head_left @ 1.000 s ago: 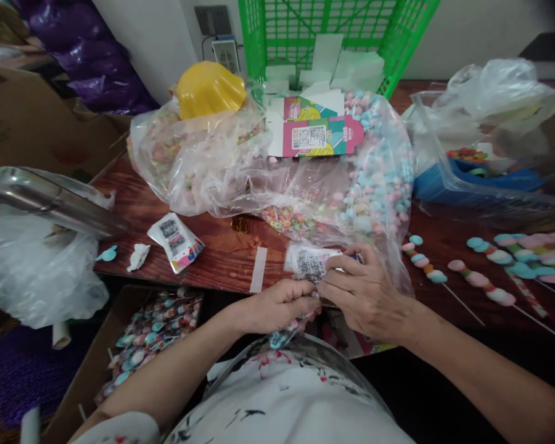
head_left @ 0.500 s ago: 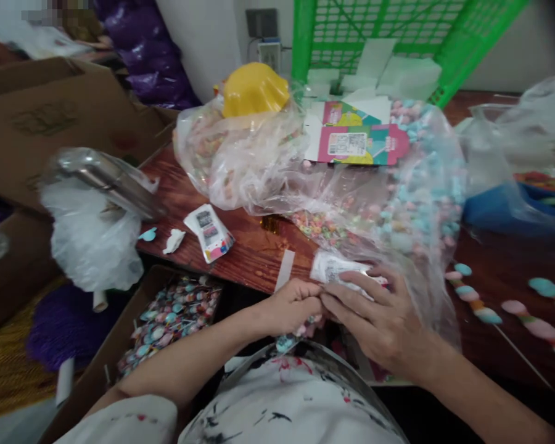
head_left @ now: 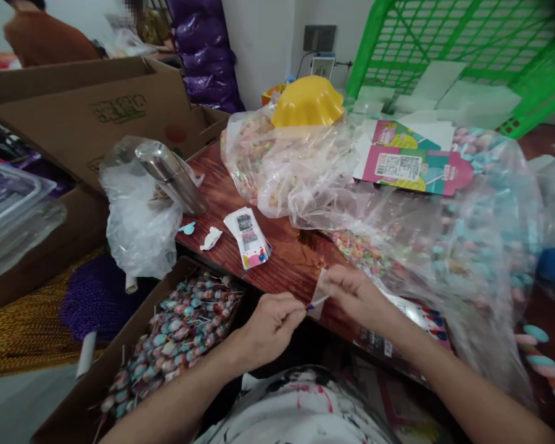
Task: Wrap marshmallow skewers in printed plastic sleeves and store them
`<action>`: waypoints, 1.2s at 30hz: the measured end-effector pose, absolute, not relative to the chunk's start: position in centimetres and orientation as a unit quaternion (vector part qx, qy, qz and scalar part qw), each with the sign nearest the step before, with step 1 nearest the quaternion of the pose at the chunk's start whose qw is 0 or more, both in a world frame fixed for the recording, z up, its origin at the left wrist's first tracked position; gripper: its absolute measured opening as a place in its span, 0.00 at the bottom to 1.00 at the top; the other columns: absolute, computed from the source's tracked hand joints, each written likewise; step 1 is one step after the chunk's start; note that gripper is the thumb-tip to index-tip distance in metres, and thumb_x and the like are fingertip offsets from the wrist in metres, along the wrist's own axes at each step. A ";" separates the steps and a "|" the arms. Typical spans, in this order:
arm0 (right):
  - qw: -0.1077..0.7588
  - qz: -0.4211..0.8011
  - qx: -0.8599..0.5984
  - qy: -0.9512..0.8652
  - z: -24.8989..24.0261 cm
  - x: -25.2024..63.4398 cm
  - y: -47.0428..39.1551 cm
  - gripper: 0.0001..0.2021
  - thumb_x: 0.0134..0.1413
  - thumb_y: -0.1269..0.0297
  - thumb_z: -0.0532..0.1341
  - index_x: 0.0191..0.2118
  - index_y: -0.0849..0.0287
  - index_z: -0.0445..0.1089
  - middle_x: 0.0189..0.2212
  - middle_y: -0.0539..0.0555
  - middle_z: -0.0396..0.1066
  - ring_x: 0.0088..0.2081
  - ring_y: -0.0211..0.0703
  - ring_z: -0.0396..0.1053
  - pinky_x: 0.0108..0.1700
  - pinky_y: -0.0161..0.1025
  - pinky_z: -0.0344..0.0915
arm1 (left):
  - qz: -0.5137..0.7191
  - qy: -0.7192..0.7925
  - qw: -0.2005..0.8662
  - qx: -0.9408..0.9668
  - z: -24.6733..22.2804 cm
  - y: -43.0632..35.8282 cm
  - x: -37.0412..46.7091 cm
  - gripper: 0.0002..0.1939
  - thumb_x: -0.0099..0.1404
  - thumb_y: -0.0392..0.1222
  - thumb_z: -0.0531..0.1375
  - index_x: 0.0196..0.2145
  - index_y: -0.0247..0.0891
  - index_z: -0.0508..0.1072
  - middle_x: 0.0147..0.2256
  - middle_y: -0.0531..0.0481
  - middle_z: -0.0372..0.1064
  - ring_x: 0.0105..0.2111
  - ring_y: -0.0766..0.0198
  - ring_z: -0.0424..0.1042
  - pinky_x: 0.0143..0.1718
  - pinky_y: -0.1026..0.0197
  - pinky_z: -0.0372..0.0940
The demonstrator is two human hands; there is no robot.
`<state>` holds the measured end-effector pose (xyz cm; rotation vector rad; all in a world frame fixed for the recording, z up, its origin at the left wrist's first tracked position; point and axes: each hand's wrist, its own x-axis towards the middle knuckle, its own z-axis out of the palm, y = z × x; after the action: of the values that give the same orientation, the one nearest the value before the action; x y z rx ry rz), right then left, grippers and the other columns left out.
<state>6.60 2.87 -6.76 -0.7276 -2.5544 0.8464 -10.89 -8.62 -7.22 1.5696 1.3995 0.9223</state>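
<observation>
Over the table's front edge my left hand (head_left: 272, 327) is closed, its thumb and finger pinching the dark blue end of a thin white stick (head_left: 320, 301). Whatever else lies inside that fist is hidden. My right hand (head_left: 351, 293) pinches the stick's other end, fingers curled. Beneath its fingertips a pale translucent strip (head_left: 317, 308) lies on the table edge. Under my right forearm are glossy printed packets (head_left: 416, 311). Left of my hands sits a stack of printed cards (head_left: 247, 237).
A cardboard box (head_left: 166, 271) of marshmallow sticks stands below left. Beyond are a steel flask (head_left: 171, 176), plastic bags of candy (head_left: 481, 222), a yellow bowl (head_left: 308, 102) and a green crate (head_left: 444, 37). Marshmallow skewers (head_left: 543, 364) lie far right. People sit behind a large carton (head_left: 97, 117).
The view has swung left. My hands have drawn slightly apart, and the stick now shows between them. The marshmallows that hung beneath my left hand are no longer visible.
</observation>
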 end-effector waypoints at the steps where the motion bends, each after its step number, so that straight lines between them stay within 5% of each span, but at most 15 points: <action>1: 0.182 0.276 -0.283 -0.900 -7.1 6.0 3.9 0.11 0.59 0.68 0.53 0.28 0.57 0.69 0.26 0.49 0.70 0.32 0.38 0.65 0.36 0.37 0.60 | 0.384 0.578 0.423 0.583 -7.6 -8.9 -11.5 0.19 0.66 0.42 0.51 0.19 0.35 0.67 0.21 0.53 0.60 0.22 0.70 0.60 0.25 0.67 0.55; 5: 0.146 0.147 -0.345 -0.915 -8.7 4.1 6.1 0.06 0.55 0.66 0.58 0.31 0.57 0.72 0.33 0.55 0.71 0.41 0.47 0.64 0.46 0.45 0.57 | 0.452 0.621 0.504 0.395 -8.7 -9.6 -13.3 0.15 0.62 0.45 0.57 0.22 0.34 0.71 0.18 0.54 0.63 0.16 0.73 0.57 0.19 0.69 0.51; 9: 0.110 0.157 -0.360 -0.913 -9.8 3.0 6.0 0.06 0.54 0.71 0.56 0.29 0.60 0.69 0.33 0.58 0.69 0.40 0.48 0.62 0.47 0.46 0.55 | 0.498 0.602 0.560 0.275 -9.2 -9.6 -13.6 0.14 0.59 0.46 0.60 0.23 0.32 0.73 0.15 0.53 0.64 0.14 0.75 0.56 0.17 0.71 0.49; 16: 0.053 0.303 -0.360 -0.881 -8.0 4.4 7.6 0.06 0.48 0.75 0.55 0.26 0.59 0.66 0.23 0.51 0.66 0.28 0.39 0.61 0.34 0.37 0.56 | 0.544 0.555 0.602 0.184 -8.7 -8.9 -12.9 0.13 0.54 0.46 0.65 0.26 0.31 0.75 0.22 0.51 0.69 0.18 0.72 0.66 0.19 0.69 0.62; 20: 0.054 0.429 -0.358 -0.827 -6.9 6.4 9.0 0.08 0.45 0.70 0.56 0.30 0.61 0.72 0.22 0.49 0.68 0.25 0.36 0.62 0.28 0.34 0.58 | 0.528 0.550 0.617 0.194 -8.6 -8.5 -12.1 0.13 0.54 0.46 0.65 0.25 0.31 0.74 0.21 0.52 0.67 0.16 0.74 0.63 0.15 0.72 0.57; 24: 0.098 0.502 -0.371 -0.775 -6.8 8.6 8.6 0.13 0.45 0.62 0.58 0.36 0.63 0.75 0.25 0.52 0.72 0.26 0.37 0.65 0.29 0.35 0.61 | 0.501 0.551 0.629 0.223 -8.5 -8.0 -10.9 0.13 0.55 0.46 0.63 0.24 0.31 0.73 0.17 0.53 0.64 0.14 0.75 0.59 0.12 0.74 0.50; 27: 0.215 0.519 -0.391 -0.729 -6.2 9.9 6.4 0.15 0.50 0.58 0.59 0.41 0.60 0.74 0.30 0.53 0.74 0.30 0.39 0.68 0.32 0.36 0.63 | 0.479 0.558 0.631 0.248 -8.2 -7.4 -9.7 0.13 0.55 0.45 0.62 0.22 0.31 0.72 0.15 0.54 0.63 0.13 0.76 0.58 0.12 0.73 0.49; 30: 0.370 0.461 -0.353 -0.725 -5.0 10.2 3.0 0.10 0.54 0.65 0.60 0.42 0.54 0.74 0.34 0.52 0.74 0.35 0.39 0.69 0.37 0.37 0.64 | 0.461 0.557 0.638 0.265 -7.5 -6.6 -8.3 0.11 0.54 0.44 0.61 0.21 0.33 0.70 0.15 0.55 0.62 0.12 0.76 0.57 0.12 0.73 0.48; 36: 0.383 0.240 -0.229 -0.862 -5.0 9.6 -1.2 0.22 0.52 0.82 0.51 0.48 0.55 0.71 0.30 0.54 0.71 0.32 0.40 0.65 0.34 0.37 0.63 | 0.452 0.543 0.610 0.358 -6.3 -5.5 -5.9 0.11 0.55 0.39 0.56 0.17 0.34 0.64 0.14 0.55 0.62 0.12 0.76 0.56 0.14 0.72 0.47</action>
<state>9.62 -1.17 -5.03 -0.5826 -2.1982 0.6111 -5.93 -5.46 -6.30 0.8272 1.2541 1.0438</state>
